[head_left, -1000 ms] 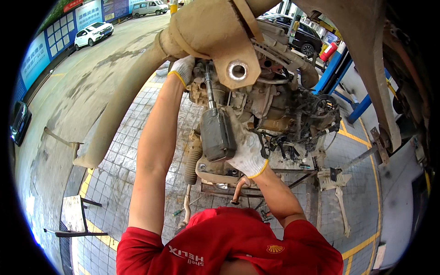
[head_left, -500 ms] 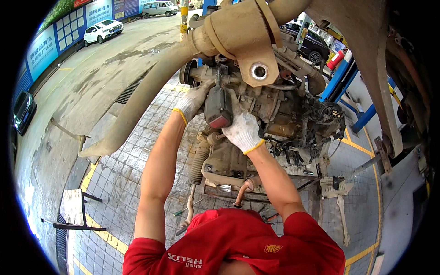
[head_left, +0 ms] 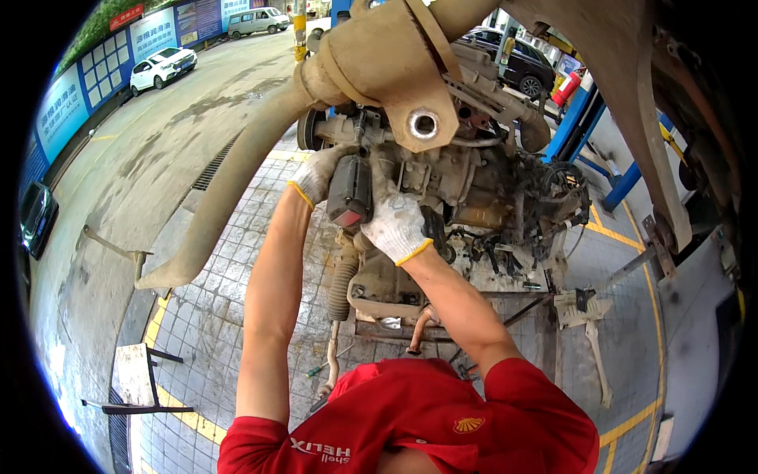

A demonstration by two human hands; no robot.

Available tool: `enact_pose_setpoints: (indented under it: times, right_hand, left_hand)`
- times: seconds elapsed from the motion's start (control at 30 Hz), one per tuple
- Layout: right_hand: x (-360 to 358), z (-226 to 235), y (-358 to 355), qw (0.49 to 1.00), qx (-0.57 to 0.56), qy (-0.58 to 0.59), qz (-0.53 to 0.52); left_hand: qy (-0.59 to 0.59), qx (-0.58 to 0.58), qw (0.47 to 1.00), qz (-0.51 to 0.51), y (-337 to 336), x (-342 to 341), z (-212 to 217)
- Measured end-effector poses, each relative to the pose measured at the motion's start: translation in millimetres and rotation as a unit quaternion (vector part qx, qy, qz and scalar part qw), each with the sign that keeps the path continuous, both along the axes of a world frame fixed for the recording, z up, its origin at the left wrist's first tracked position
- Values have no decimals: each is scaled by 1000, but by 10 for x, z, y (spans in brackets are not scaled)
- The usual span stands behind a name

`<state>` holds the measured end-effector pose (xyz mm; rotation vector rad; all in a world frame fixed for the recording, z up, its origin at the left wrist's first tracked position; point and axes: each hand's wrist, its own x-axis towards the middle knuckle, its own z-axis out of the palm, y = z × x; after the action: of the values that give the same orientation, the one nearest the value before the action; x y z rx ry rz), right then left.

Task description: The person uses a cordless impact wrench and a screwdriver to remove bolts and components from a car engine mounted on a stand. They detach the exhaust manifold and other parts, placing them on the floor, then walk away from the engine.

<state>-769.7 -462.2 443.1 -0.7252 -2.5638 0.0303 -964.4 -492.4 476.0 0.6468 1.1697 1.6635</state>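
In front of me, both hands are on a dark power tool, likely a cordless impact wrench (head_left: 350, 189), with a red patch at its near end. My left hand (head_left: 320, 171), in a white knit glove with a yellow cuff, is closed against its left side near the front. My right hand (head_left: 395, 217), gloved alike, wraps its right side. The fingertips of both are partly hidden. Beyond the tool sits a greasy engine and gearbox assembly (head_left: 454, 178). A ribbed rubber boot (head_left: 345, 280) on a rod lies below the tool.
A thick, dirty metal bar with a bushing bracket (head_left: 379, 63) hangs close over the work. Blue lift posts (head_left: 576, 118) stand at the right. A small metal stand (head_left: 136, 378) is on the tiled floor at left. Parked cars (head_left: 163, 68) are farther off.
The tool and both hands have shifted slightly left and tilted, with the red-patched end swinging left. My whole view has moved a little too. Both hands keep their hold.
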Motion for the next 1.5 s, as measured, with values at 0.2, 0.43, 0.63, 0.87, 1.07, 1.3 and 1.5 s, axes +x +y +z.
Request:
enact_pose_setpoints:
  times: [0.2, 0.43, 0.63, 0.87, 1.07, 1.3, 1.5]
  right_hand:
    - [-25, -47, 12, 995, -41, 85, 27]
    - [-24, 212, 27, 993, -59, 94, 40]
    - [-38, 167, 123, 999, -22, 26, 29]
    - [-136, -106, 158, 1000, 9, -8, 11]
    - [-85, 117, -28, 996, -66, -53, -33]
    - [82, 332, -104, 995, -88, -43, 24]
    - [126, 348, -90, 997, -70, -25, 8]
  left_hand:
    - [35, -6, 999, 11, 10, 11, 79]
    - [-118, 31, 991, -61, 189, -202, -66]
    - [-259, 68, 959, -96, 129, -78, -123]
    - [-93, 19, 995, -35, 202, -208, -137]
    - [-119, 32, 991, -43, 113, -157, -107]
    - [84, 19, 994, 64, 263, -272, -153]
    - [594, -5, 766, 245, 523, -371, 67]
